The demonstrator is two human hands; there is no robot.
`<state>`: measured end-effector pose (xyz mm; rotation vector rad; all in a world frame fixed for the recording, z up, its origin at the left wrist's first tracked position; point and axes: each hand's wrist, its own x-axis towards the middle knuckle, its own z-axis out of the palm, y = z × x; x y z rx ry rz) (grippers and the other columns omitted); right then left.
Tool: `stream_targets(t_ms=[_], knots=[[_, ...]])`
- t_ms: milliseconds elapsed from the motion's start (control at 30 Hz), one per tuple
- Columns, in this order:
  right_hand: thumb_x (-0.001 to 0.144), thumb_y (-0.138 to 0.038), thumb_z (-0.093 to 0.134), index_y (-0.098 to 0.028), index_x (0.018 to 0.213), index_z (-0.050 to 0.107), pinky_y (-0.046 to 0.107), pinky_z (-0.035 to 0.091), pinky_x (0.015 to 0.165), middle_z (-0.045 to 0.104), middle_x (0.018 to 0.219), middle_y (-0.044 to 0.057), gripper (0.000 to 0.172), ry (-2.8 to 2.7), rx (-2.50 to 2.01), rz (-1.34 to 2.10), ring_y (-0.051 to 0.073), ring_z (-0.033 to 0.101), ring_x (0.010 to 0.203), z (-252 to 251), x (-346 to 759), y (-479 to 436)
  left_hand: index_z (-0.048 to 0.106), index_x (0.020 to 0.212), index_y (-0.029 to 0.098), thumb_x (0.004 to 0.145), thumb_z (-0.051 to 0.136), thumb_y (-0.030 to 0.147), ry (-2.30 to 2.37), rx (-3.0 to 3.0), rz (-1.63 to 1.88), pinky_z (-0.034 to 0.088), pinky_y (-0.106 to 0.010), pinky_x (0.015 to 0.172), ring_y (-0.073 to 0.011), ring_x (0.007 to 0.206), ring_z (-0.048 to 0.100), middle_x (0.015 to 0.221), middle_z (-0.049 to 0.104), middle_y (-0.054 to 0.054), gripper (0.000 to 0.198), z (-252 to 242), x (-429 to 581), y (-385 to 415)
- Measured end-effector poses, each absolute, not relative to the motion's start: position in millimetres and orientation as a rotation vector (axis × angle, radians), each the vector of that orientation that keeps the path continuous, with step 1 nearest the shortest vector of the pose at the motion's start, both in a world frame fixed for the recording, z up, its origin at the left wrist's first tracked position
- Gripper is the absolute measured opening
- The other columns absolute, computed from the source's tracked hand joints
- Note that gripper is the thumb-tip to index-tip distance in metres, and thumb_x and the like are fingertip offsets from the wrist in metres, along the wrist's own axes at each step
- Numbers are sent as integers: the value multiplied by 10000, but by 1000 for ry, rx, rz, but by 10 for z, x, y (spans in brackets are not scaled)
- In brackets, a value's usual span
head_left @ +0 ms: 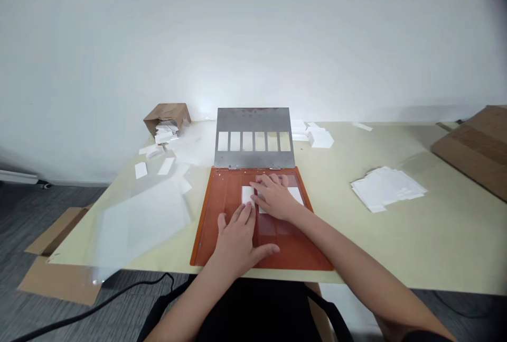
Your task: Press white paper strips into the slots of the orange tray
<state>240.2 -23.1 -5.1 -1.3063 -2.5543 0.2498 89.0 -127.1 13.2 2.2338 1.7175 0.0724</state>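
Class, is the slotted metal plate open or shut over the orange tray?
Open: the slotted metal plate lies folded back beyond the orange tray, not covering it.

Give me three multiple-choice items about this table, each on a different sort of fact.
1. Where is the cardboard box?
A) left of the steel plate
B) right of the paper stack
C) at the table's near edge

2. How many windows has the steel plate?
A) four
B) six
C) eight

3. The steel plate is:
A) open beyond the orange tray
B) shut over the tray
C) inside the box

1 A, it sits beyond the plate's left side.
2 B, six openings run in one row.
3 A, it lies past the tray's far edge.
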Motion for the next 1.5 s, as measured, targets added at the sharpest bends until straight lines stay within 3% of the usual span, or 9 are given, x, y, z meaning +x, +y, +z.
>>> stream_targets(t_ms=[167, 300, 467, 600, 733, 1033, 1167, 1367, 1500], knots=[[937, -350, 524, -209, 1144, 643, 559, 244, 986, 571, 1280, 136, 277, -2502, -1326, 331, 317, 450, 1159, -32, 2367, -221, 378, 1500, 153, 984, 428, 536, 1694, 2262, 153, 257, -690, 1100, -329, 1415, 399, 1553, 402, -196, 645, 173, 829, -1249], [886, -309, 591, -207, 1133, 574, 567, 252, 1013, 592, 1274, 124, 268, -2397, -1273, 506, 312, 477, 1197, -8, 2376, -185, 501, 1401, 190, 969, 507, 422, 1660, 2322, 291, 318, -625, 1087, -302, 1347, 477, 1484, 493, -167, 490, 131, 784, -1250], [878, -295, 591, -235, 1075, 506, 463, 371, 968, 684, 908, -2, 223, -2246, -1089, 870, 194, 629, 922, 45, 2422, -187, 578, 1213, 194, 932, 534, 339, 1786, 2139, 971, 414, -500, 1030, -280, 1244, 538, 1320, 591, -155, 320, 49, 766, -1206], [846, -311, 632, -246, 1093, 472, 303, 442, 709, 645, 809, -37, 302, -2108, -929, 1134, 155, 619, 767, 92, 2444, -250, 605, 1020, 176, 913, 552, 440, 1664, 1705, 1167, 479, -350, 848, -221, 920, 620, 989, 654, -71, 290, 100, 713, -1076], [812, -311, 689, -247, 1099, 459, 265, 406, 643, 592, 752, -62, 374, -1980, -834, 1291, 132, 582, 724, 126, 2507, -283, 570, 700, 169, 889, 577, 458, 1497, 1612, 1085, 364, -233, 578, -120, 597, 463, 623, 497, 36, 345, 162, 685, -953], [849, -402, 670, -236, 1181, 447, 297, 441, 680, 577, 737, -61, 433, -1789, -734, 1474, 125, 564, 701, 242, 2799, -247, 646, 768, 145, 872, 573, 498, 1280, 1499, 1058, 396, -240, 620, -125, 630, 483, 679, 592, -2, 375, 368, 894, -865], [870, -454, 649, -230, 1152, 495, 313, 459, 730, 625, 826, -22, 392, -1746, -752, 1482, 134, 592, 770, 279, 2917, -258, 627, 686, 152, 850, 613, 454, 1304, 1518, 1053, 349, -236, 588, -119, 597, 455, 627, 566, 12, 343, 406, 986, -802], [771, -514, 753, -196, 738, 562, 268, 402, 596, 543, 677, -42, 373, -1698, -815, 1502, 107, 503, 621, 277, 3110, -278, 625, 725, 156, 863, 584, 455, 1196, 1556, 969, 404, -244, 634, -142, 661, 539, 682, 619, -10, 332, 439, 1220, -686], [737, -547, 768, -197, 699, 550, 288, 431, 610, 578, 665, -29, 414, -1612, -877, 1514, 123, 537, 618, 255, 3286, -312, 609, 696, 159, 864, 560, 442, 1107, 1608, 838, 440, -256, 658, -144, 662, 575, 683, 644, -17, 333, 558, 1369, -623]])
